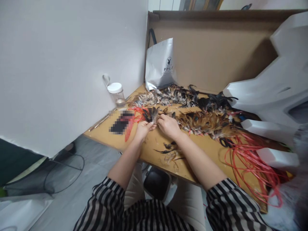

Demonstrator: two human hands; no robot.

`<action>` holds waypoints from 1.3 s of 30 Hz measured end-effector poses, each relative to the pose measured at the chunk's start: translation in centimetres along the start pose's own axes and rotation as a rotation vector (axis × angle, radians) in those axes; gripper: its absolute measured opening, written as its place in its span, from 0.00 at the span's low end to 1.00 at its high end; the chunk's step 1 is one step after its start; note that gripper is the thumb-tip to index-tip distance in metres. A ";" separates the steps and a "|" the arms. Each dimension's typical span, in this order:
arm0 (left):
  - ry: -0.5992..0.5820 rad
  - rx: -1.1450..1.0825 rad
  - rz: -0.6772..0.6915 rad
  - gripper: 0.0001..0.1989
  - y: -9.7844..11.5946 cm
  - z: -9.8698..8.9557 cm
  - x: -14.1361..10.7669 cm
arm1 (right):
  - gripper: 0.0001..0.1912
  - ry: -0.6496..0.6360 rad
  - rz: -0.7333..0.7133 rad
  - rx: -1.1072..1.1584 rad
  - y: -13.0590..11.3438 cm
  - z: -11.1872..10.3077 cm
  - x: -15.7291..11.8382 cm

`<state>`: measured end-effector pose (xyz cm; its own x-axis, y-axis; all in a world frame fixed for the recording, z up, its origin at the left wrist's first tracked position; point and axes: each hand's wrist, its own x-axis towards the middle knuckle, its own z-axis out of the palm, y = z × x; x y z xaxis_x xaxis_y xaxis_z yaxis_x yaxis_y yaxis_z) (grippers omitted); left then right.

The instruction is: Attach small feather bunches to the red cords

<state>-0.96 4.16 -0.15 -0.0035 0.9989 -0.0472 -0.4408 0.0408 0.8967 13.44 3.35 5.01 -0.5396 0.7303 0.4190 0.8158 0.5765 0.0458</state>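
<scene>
My left hand (144,129) is closed, its fingers pinching the base of a small bunch of dark brown feathers (151,115). Close beside it, my right hand (168,125) has its fingers bent and pressed together at the same bunch; what lies between them is hidden. Red plastic strands (138,113) lie just left of the bunch. Beyond my hands stretches a row of speckled brown and black feathers (168,96). To the right spreads a thick pile of golden-brown feathers (209,122). Several loose dark feathers (169,150) are scattered near the front edge.
A wooden table (154,150) meets a white wall at left. On it stand a lidded clear jar (117,94) and a silver bag (160,65). Scissors (226,142) and tangled red strands (250,163) lie at right, near white foam pieces (260,86). Thin sticks (99,122) lie at left.
</scene>
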 end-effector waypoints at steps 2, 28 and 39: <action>-0.014 -0.067 -0.012 0.08 0.0 -0.1 0.0 | 0.11 0.103 0.068 0.154 0.2 0.3 -0.4; -0.210 -0.155 -0.211 0.07 0.7 0.2 -0.7 | 0.07 0.313 0.498 1.267 0.2 2.1 -0.6; -0.227 0.044 -0.168 0.12 0.4 0.5 -0.9 | 0.08 0.259 0.635 1.383 -0.5 2.4 -0.4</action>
<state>-0.71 3.26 0.51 0.2695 0.9576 -0.1016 -0.3791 0.2025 0.9029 12.77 3.67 2.65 -0.0209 0.9814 0.1909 -0.0133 0.1907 -0.9816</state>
